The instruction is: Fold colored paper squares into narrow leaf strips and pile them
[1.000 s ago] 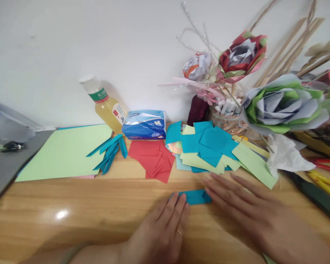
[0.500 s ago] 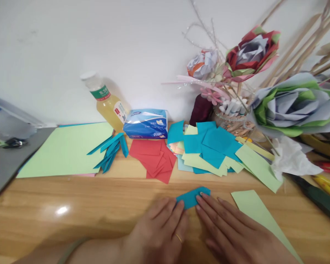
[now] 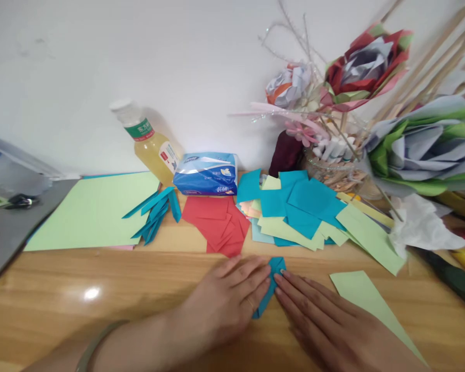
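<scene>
Worktop (image 3: 112, 274) of glossy wood grain, backed by a white wall (image 3: 62, 77), carries a glare spot (image 3: 92, 293) toward its left. The folded teal paper strip (image 3: 266, 299) lies on it between left hand (image 3: 225, 302) and right hand (image 3: 337, 325), their fingers (image 3: 301, 285) outstretched, touching it.

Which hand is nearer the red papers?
Left. The left hand is just in front of the red papers; the right hand is farther off, to their front right, fingertips at the folded blue paper.
</scene>
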Action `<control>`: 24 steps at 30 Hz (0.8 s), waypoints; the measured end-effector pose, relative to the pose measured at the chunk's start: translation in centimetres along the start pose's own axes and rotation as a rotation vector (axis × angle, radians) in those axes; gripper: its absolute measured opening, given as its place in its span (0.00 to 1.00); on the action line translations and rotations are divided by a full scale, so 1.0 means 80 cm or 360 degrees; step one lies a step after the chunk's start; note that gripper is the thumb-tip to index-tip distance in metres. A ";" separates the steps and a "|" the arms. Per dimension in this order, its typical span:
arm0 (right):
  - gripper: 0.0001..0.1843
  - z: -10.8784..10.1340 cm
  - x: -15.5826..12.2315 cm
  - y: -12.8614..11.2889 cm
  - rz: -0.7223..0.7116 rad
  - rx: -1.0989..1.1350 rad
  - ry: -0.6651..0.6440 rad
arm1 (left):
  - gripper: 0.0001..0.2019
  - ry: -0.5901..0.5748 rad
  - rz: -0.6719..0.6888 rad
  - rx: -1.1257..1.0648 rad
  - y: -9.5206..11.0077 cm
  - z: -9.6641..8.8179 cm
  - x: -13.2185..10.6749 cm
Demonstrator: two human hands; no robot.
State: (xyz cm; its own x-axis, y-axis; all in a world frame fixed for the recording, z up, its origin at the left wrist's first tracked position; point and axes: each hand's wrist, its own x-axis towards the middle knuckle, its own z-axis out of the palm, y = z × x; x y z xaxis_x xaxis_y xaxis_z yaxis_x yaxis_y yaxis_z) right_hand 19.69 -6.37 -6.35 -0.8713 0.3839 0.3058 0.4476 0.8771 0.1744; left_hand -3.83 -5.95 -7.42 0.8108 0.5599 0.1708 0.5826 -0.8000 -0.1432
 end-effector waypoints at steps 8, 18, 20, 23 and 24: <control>0.23 0.004 0.001 -0.005 -0.0023 -0.0080 0.0009 | 0.18 0.0047 -0.0042 -0.0012 0.002 0.004 -0.003; 0.21 0.006 -0.002 0.000 0.0150 0.0058 0.0062 | 0.19 -0.0035 0.0075 0.0095 0.009 -0.002 -0.004; 0.20 0.006 -0.002 0.001 0.0175 0.0069 0.0057 | 0.19 -0.0016 0.0107 0.0146 0.012 -0.003 -0.007; 0.19 0.007 0.002 0.002 0.0228 0.0152 0.0104 | 0.17 0.0083 0.0165 0.0131 0.015 -0.006 -0.013; 0.18 0.008 0.004 0.003 0.0256 0.0194 0.0132 | 0.17 0.0138 0.0171 0.0114 0.016 -0.007 -0.014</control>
State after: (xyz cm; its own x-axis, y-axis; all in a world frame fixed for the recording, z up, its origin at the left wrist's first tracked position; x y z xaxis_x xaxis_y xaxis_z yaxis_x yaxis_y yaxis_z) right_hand 19.43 -5.85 -6.79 -0.7686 0.5012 0.3975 0.5477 0.8367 0.0042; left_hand -4.07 -7.72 -7.21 0.8626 0.4486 0.2339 0.4978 -0.8352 -0.2338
